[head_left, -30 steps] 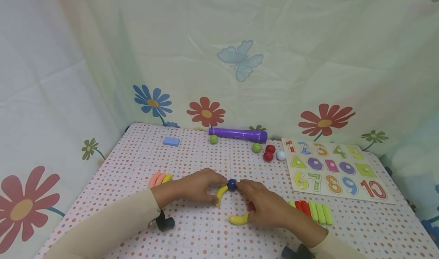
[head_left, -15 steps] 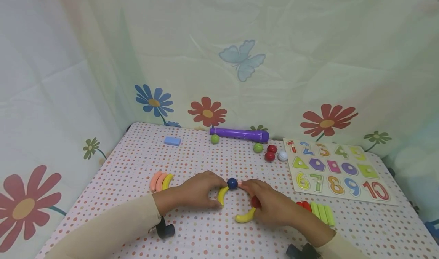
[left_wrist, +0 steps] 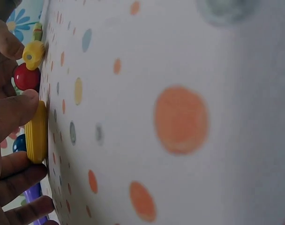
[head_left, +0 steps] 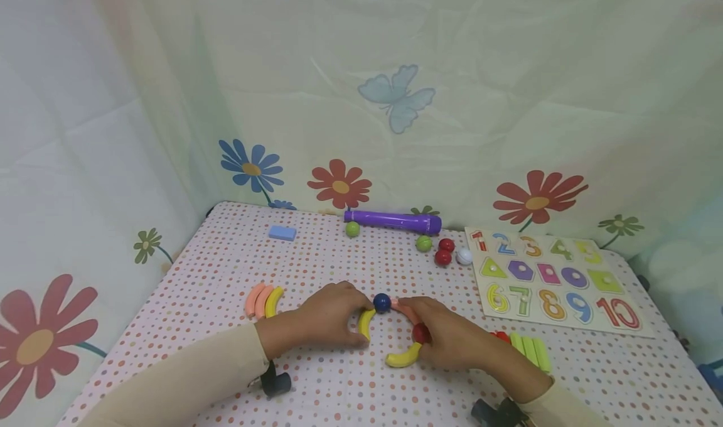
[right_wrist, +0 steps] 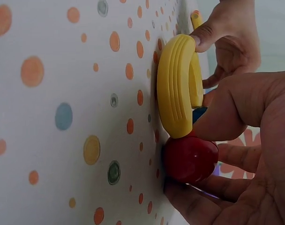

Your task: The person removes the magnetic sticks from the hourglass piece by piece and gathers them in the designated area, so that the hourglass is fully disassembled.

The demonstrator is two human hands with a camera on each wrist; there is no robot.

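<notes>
My left hand [head_left: 333, 317] pinches a yellow curved magnetic stick [left_wrist: 37, 133] between thumb and fingers, low over the cloth. The stick's upper end meets a dark blue ball [head_left: 381, 302]. From the ball's other side a salmon curved stick [head_left: 407, 312] runs toward a red ball [right_wrist: 190, 159], partly covered by my right hand [head_left: 452, 338]. The right thumb and fingers grip around the red ball. Joined to that ball is a second yellow curved stick [head_left: 403, 357], pointing left. In the right wrist view this stick overlaps the one in my left hand.
Salmon and yellow curved sticks [head_left: 262, 300] lie left; red and green straight sticks [head_left: 530, 351] lie right, partly behind my wrist. Farther back are a blue block [head_left: 282, 233], a purple tube [head_left: 392, 221], loose green, red and white balls [head_left: 443, 258], and a number puzzle board [head_left: 556, 282].
My right hand has shifted slightly right with the red ball and lower yellow stick, and the salmon stick has come into view. My left hand keeps its pinch, nearly still.
</notes>
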